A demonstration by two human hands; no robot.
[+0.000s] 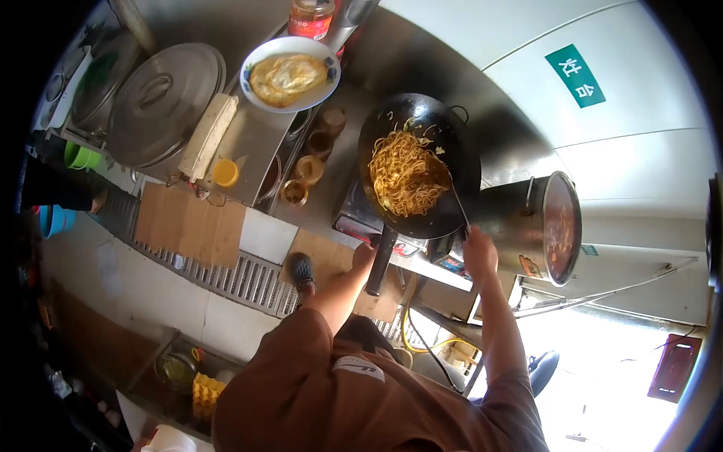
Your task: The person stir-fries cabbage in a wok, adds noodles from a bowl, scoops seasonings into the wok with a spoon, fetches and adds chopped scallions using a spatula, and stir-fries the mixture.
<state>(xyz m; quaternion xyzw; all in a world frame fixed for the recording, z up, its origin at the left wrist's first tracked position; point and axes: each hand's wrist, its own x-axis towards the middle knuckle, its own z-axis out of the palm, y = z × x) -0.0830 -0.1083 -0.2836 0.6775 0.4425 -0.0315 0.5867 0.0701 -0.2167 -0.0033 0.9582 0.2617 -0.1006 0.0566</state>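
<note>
Fried noodles [407,175] with bits of egg and greens lie in a black wok [461,162] on the stove. My right hand [480,254] is closed around the thin handle of a metal cooking utensil [459,202], whose head is hidden at the noodles. The wok's dark handle [381,264] points toward me. Just left of that handle, my left hand [365,257] reaches to the stove front [360,230]; its fingers are mostly hidden, and I cannot tell whether they grip anything.
A plate [248,89] of fried eggs sits on the steel counter at the upper left, by a red-labelled jar [309,21]. Seasoning containers [307,169] line the wok's left side. Right of it stands a tall stockpot [520,226]. A large lidded pot [162,105] is farther left.
</note>
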